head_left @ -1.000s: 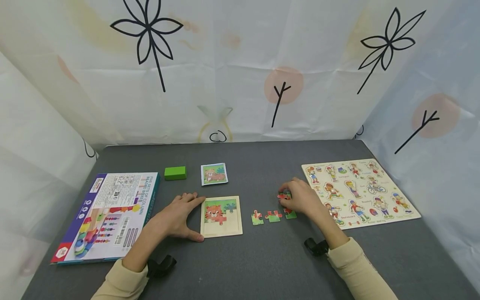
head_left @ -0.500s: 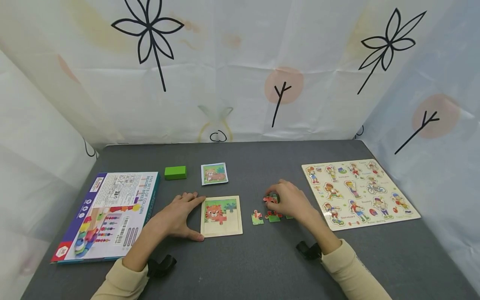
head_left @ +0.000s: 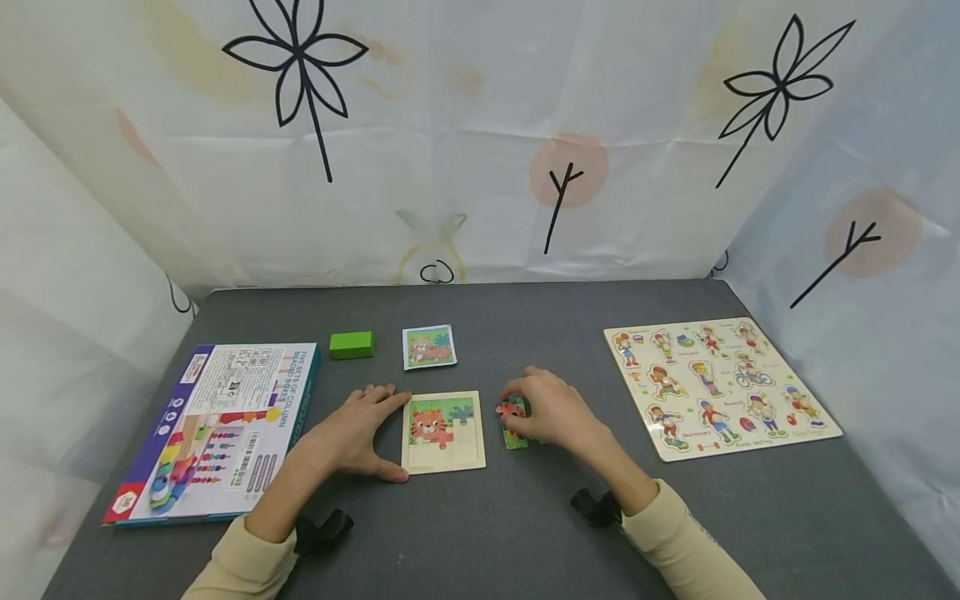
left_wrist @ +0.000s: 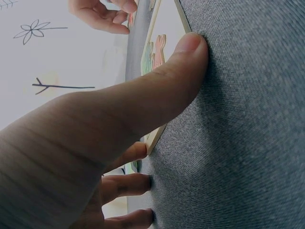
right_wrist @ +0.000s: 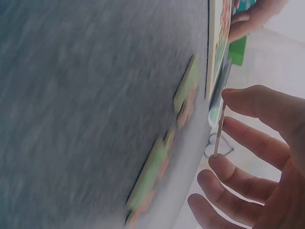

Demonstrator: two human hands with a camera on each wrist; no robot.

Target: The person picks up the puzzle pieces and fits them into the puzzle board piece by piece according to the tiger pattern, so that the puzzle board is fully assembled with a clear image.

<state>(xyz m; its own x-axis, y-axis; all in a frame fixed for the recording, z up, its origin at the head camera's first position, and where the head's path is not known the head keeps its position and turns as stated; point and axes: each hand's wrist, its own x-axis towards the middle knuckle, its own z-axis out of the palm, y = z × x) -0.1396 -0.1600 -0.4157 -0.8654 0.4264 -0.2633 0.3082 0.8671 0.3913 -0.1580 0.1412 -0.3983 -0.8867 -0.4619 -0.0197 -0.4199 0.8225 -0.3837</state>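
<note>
My left hand [head_left: 351, 435] rests at the left side of a wooden puzzle tray [head_left: 463, 448], thumb at its near corner and a fingertip at its far corner. Several joined pieces with an orange tiger face [head_left: 429, 427] fill the tray's upper left. My right hand [head_left: 557, 408] pinches a red and green jigsaw piece [head_left: 512, 409] between thumb and fingers, just right of the tray. In the right wrist view the pinched jigsaw piece [right_wrist: 219, 131] appears edge-on, raised off the table. Loose jigsaw pieces [right_wrist: 188, 85] lie below that hand, partly hidden from the head view.
Behind the tray lie a small picture card [head_left: 429, 347] and a green block [head_left: 351, 345]. A flat printed box [head_left: 225, 425] is at the left, and a board with figures [head_left: 720, 387] at the right. White curtains [head_left: 480, 208] surround the grey table.
My right hand has moved left with the pinched jigsaw piece, passing over the loose pieces toward the tray. The left hand has stayed in place on the tray's edge.
</note>
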